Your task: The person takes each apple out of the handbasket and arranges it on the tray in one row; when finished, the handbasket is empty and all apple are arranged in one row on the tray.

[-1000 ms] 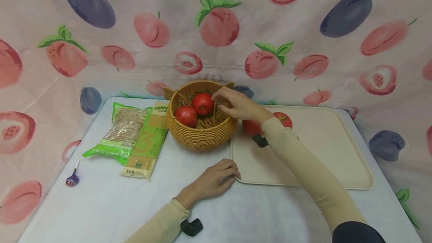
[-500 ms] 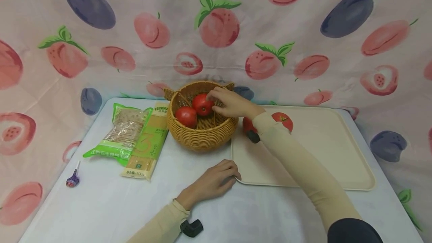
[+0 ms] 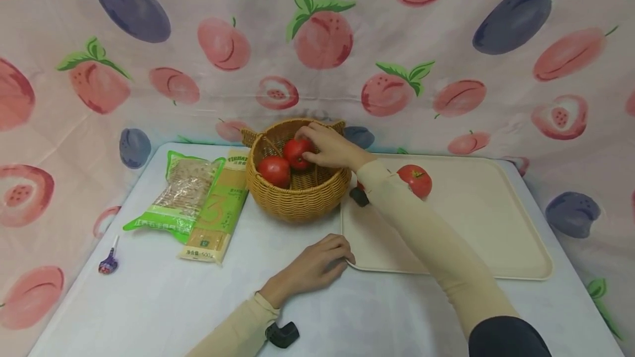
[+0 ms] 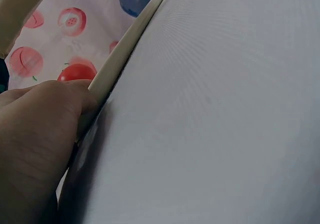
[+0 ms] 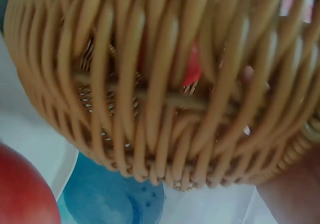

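In the head view my right hand (image 3: 331,146) reaches over the right rim of a woven basket (image 3: 297,203). Its thumb and fingers close round a red tomato (image 3: 296,154) inside. Another tomato (image 3: 274,172) lies beside it on the left. From the right wrist view, the basket's wicker wall (image 5: 165,84) hides most of the fingers and the held tomato. My left hand (image 3: 315,264) rests on the table and grips the near left corner of a beige tray (image 3: 476,225); the left wrist view shows its fingers at the tray's edge (image 4: 107,76).
A tomato (image 3: 418,182) sits at the tray's back, with another mostly hidden behind the right sleeve. Left of the basket lie a green-edged clear bag (image 3: 186,189) and a yellow noodle packet (image 3: 215,211). A lollipop (image 3: 108,260) lies near the table's left edge.
My right hand has moved left and deeper into the basket, from the rim onto the right-hand tomato, its fingers closing round it. My left hand and the tray have stayed put.
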A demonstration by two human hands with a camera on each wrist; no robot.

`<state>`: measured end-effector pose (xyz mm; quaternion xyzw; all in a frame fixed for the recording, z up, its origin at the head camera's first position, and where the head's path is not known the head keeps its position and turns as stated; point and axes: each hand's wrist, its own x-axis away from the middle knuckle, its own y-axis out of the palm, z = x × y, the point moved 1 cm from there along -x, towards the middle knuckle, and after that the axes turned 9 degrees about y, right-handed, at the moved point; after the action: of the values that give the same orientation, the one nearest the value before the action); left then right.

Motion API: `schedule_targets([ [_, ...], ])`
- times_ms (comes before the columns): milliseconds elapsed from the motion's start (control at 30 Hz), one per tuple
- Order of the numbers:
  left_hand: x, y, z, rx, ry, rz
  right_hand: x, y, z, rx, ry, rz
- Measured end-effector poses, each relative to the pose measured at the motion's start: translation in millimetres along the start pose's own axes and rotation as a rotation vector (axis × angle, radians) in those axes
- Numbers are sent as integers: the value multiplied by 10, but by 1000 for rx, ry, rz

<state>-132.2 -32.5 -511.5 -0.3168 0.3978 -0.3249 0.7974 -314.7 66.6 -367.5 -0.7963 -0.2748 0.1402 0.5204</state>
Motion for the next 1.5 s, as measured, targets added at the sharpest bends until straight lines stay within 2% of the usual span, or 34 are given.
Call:
schedule_targets([
  [167, 6, 7, -5, 11, -9, 3, -89, 33, 0, 14, 40, 8],
  [367, 7, 26, -11, 8, 0, -4, -136, 59, 18, 44, 79, -28],
  [567, 0, 33, -22, -12, 10, -2, -195, 87, 24, 77, 108, -106],
  [800, 7, 30, -12, -29, 14, -9, -224, 154, -10, 182, 119, -218],
  [1033, 22, 26, -11, -31, 12, -10, -214, 193, -27, 187, 110, -172],
  [1200, 21, 11, -16, -29, 15, -2, -227, 199, -41, 191, 140, -205],
  [1433, 17, 2, -12, -10, 13, 3, -248, 233, -40, 171, 57, -296],
  [1500, 18, 2, -15, -1, 8, 2, -242, 236, -43, 173, 63, -326],
])
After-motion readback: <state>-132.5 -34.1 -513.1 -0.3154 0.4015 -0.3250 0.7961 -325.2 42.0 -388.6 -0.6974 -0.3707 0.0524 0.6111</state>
